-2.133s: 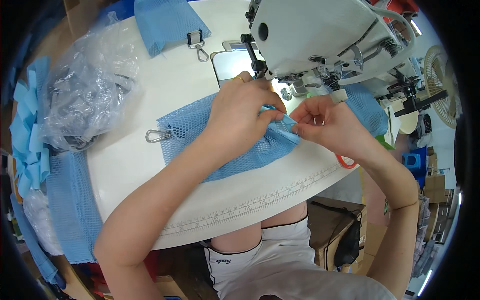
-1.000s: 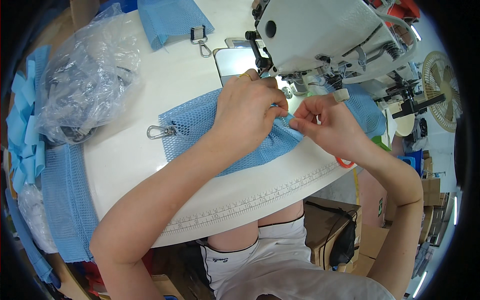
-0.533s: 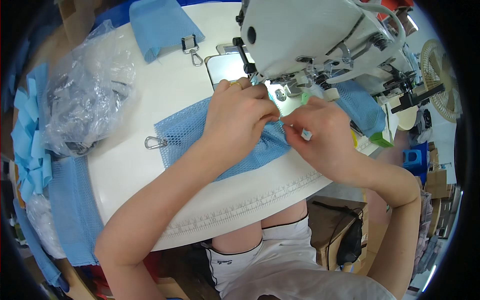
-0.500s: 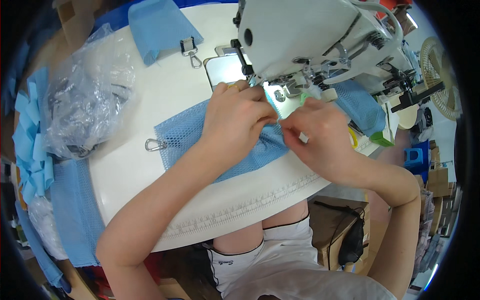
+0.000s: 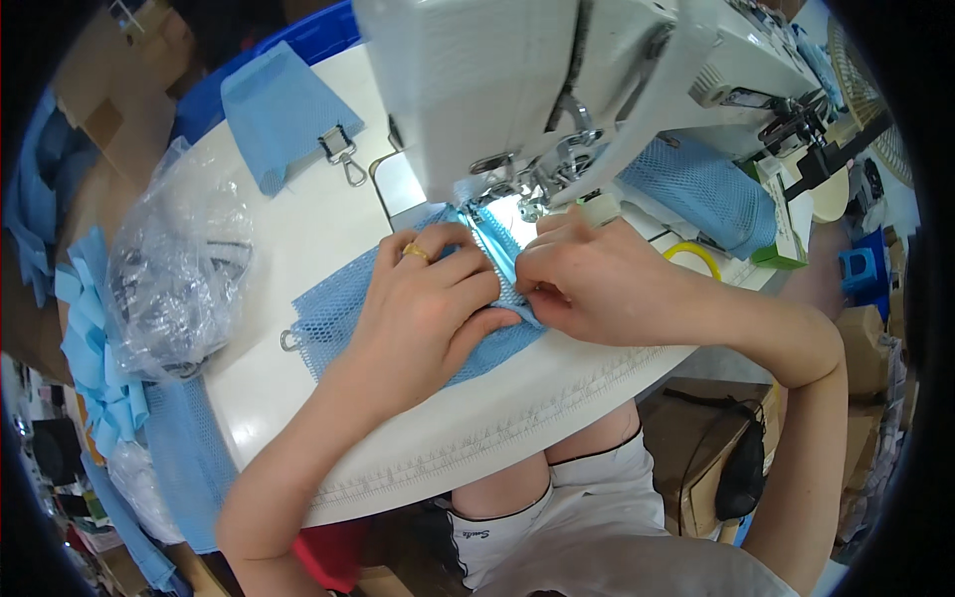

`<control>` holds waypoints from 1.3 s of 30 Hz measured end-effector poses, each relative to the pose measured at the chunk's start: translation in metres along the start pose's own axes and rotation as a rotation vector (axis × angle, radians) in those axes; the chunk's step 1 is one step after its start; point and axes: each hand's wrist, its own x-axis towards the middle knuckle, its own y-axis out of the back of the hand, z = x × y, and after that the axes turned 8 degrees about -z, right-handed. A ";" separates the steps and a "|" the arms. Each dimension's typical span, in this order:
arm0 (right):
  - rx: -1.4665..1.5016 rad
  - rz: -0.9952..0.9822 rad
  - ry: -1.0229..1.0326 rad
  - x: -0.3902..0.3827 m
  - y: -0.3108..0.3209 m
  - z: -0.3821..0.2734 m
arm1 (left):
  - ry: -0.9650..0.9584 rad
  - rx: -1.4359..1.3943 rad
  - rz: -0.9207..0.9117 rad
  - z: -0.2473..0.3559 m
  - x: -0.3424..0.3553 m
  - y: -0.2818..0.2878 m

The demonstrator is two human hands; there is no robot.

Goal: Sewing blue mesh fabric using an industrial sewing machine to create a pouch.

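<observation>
A blue mesh fabric piece [image 5: 333, 313] lies on the white table under the sewing machine's [image 5: 468, 90] needle area. A light blue zipper [image 5: 497, 244] runs along it toward the brightly lit presser foot. My left hand [image 5: 428, 298], a yellow ring on one finger, presses on the mesh beside the zipper, thumb and fingers closed on the fabric. On the zipper's other side, my right hand [image 5: 597, 279] pinches the fabric edge by the zipper, partly hiding it. A metal clip [image 5: 289, 340] shows at the mesh's left end.
Another blue mesh piece [image 5: 284, 114] with a metal swivel clip [image 5: 343, 154] lies at the back left. A clear plastic bag [image 5: 179, 269] and blue strips [image 5: 99, 338] are at left. More blue mesh [image 5: 701, 194] and a yellow tape roll [image 5: 693, 261] lie right.
My view has shifted closer to the machine. My hands have moved apart slightly, and more of the zipper now shows between them. Both hands stay on the fabric.
</observation>
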 end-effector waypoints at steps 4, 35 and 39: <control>0.105 0.007 0.038 -0.002 -0.007 0.006 | 0.072 -0.074 0.125 0.005 -0.002 -0.014; -0.165 0.337 0.008 -0.008 -0.022 0.037 | 0.109 0.021 -0.033 0.011 -0.005 -0.009; -0.262 0.359 -0.011 -0.007 -0.022 0.035 | 0.099 0.032 -0.038 0.010 -0.004 -0.009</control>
